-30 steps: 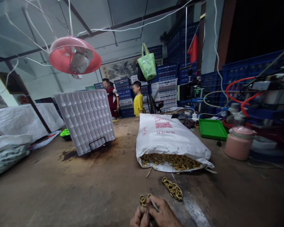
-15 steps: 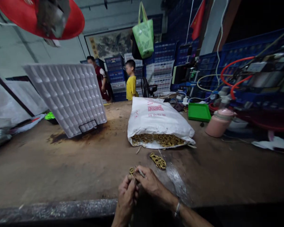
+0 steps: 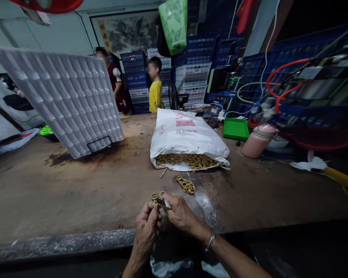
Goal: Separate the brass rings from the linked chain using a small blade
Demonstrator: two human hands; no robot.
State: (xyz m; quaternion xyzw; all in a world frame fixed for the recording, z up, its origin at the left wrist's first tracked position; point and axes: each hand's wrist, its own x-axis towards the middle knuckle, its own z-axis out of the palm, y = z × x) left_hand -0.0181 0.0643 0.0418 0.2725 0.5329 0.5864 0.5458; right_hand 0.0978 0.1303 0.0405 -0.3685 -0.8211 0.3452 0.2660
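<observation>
Lime-green heap (image 3: 47,130): one, far left, partly covered by the panel.
White ridged panel (image 3: 60,96): one, leaning upright, its lower edge at a black wire stand (image 3: 100,143).
Maroon-shirted person (image 3: 113,79): one, half hidden behind that panel.
Left hand (image 3: 146,222): here it is, pinched closed on brass-coloured rings (image 3: 154,197); two or three show at the fingertips, exact number masked by the fingers.
Yellow-shirted person (image 3: 156,94): one, lower body cut off by the table.
Right hand (image 3: 178,212): closed round a small tool (image 3: 167,204), mostly covered, its type hard to make out; one bracelet (image 3: 210,240) on the wrist.
Loose ring pile (image 3: 186,185): one, on the table just beyond the right hand, links overlapping too much to count.
White sack (image 3: 188,141): one, open end towards the hands, uncountable rings inside.
Green tray (image 3: 236,129): one.
Pink jug (image 3: 258,142): one, blurred.
</observation>
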